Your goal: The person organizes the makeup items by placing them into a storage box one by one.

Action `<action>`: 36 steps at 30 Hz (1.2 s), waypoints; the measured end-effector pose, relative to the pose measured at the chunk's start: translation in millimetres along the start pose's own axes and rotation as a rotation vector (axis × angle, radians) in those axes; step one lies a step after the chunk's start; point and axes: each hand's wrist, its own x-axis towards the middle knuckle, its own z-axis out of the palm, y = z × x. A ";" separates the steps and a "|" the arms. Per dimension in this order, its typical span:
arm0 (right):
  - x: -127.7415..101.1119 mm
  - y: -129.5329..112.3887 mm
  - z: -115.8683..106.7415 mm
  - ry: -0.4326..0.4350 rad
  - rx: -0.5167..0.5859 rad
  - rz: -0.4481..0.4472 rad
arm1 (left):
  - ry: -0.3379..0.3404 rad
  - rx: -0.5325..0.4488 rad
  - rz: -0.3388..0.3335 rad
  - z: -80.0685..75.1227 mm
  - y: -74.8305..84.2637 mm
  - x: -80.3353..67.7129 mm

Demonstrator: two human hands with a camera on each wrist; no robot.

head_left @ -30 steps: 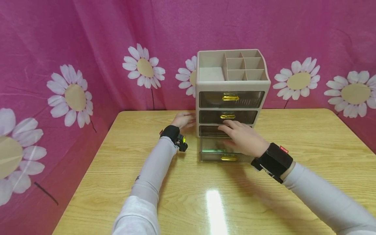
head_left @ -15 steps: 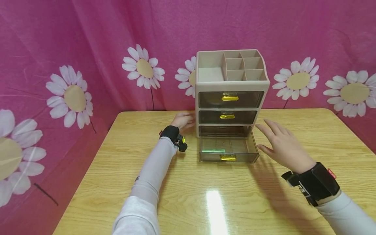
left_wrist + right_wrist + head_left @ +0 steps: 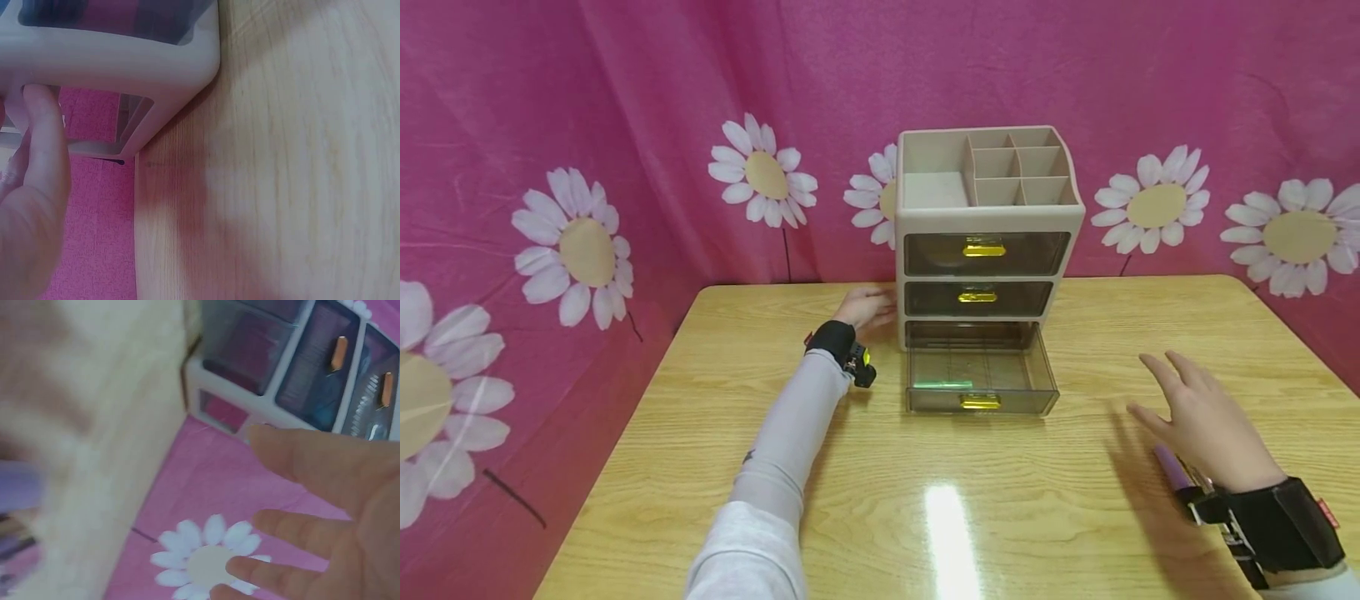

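Left hand (image 3: 867,308) against organizer (image 3: 988,212) (right hand (image 3: 1202,421) apart)

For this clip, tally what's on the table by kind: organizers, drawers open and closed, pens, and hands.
Organizer: 1
Open drawer: 1
Closed drawers: 2, the top drawer and the middle drawer
Purple pen: 1, partly hidden under the right hand
Hands: 2, with the left hand resting against the organizer's side
Total: 7
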 end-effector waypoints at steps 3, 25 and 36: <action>-11.8 4.4 5.5 -0.046 0.020 0.047 | 0.058 0.054 -0.035 23.8 28.9 -45.6; -37.3 7.0 22.3 -0.379 0.108 0.302 | 0.097 0.135 -0.075 47.9 59.6 -95.5; -36.6 10.9 30.1 -0.379 0.095 0.310 | 0.078 0.135 -0.060 42.2 55.4 -82.4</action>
